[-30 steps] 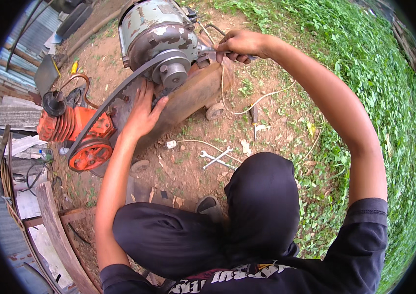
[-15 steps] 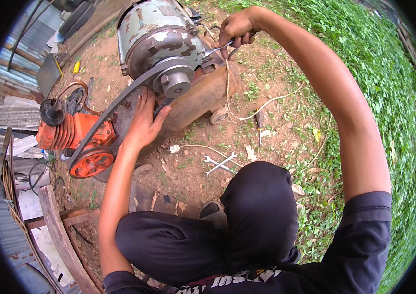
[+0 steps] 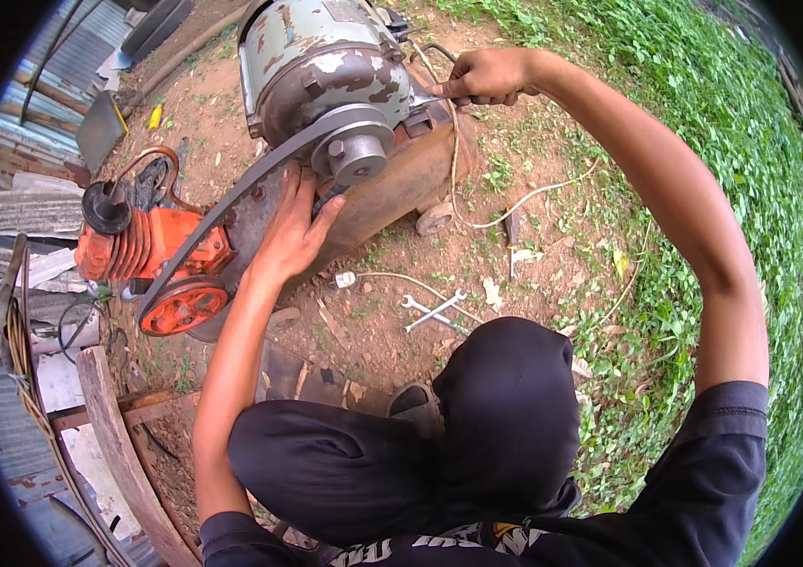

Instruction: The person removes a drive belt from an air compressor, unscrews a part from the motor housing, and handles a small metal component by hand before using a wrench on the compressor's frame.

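Both hands' fingers partly hide behind motor.

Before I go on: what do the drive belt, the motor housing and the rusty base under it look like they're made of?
Drive belt: dark, matte, flexible loop, probably rubber. Motor housing: metal, likely cast, with grey-green paint flaking to brown patches. Base: steel plate by the look, coated in orange-brown rust. The left hand rests on the base beside the belt; the right hand grips something thin at the motor's far side, hard to make out.
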